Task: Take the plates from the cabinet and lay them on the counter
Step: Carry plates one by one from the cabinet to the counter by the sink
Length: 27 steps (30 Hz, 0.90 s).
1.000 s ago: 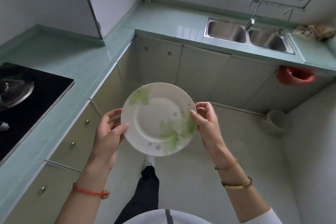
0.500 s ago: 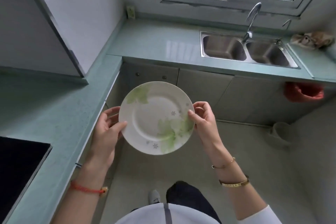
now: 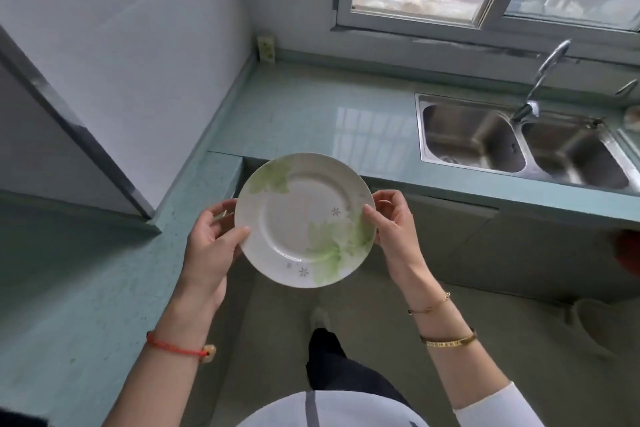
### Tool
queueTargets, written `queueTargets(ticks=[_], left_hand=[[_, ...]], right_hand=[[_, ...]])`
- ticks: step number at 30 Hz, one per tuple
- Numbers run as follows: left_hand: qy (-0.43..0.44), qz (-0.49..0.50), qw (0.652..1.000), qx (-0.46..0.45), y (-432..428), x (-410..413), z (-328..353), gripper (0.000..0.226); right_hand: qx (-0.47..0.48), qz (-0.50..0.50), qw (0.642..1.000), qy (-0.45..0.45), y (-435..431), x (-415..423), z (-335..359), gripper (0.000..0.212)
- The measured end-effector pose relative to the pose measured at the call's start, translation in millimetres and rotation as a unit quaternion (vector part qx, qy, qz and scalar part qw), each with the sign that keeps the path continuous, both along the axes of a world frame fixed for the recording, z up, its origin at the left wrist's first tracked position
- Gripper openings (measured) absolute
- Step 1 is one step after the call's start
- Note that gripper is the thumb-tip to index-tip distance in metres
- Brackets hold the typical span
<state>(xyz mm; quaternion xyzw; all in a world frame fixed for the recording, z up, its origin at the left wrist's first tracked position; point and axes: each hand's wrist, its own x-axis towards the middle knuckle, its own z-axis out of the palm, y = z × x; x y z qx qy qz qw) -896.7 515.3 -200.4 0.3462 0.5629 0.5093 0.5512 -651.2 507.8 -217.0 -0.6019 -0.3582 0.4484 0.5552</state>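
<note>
The thumb of the left hand lies on top of the rim with its fingers curled underneath, and the right hand pinches the opposite edge the same way. Between them the leaf-printed plate is held face-up and almost level in the air, left of the double sink and just short of the green counter. The placing should go best if it is carried forward over the bare stretch left of the sink, lowered flat until the foot touches, and the fingers slid out last.
</note>
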Motion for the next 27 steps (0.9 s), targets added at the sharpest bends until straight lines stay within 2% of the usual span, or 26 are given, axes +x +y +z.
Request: queueTargets(ticks=[6, 16, 27], left_hand=[[0.007, 0.028, 1.0, -0.005, 130.7, 19.8, 4.9, 0.042], [0.024, 0.049, 0.998, -0.026, 311.2, 32.3, -2.8, 0.041], [0.061, 0.002, 0.997, -0.045, 519.9, 34.8, -31.3, 0.043]], right_hand=[[-0.007, 0.026, 1.0, -0.016, 142.6, 18.4, 6.8, 0.012], [-0.035, 0.043, 0.996, -0.063, 327.7, 27.0, 2.9, 0.01], [-0.112, -0.012, 0.988, -0.104, 515.5, 19.9, -42.2, 0.016]])
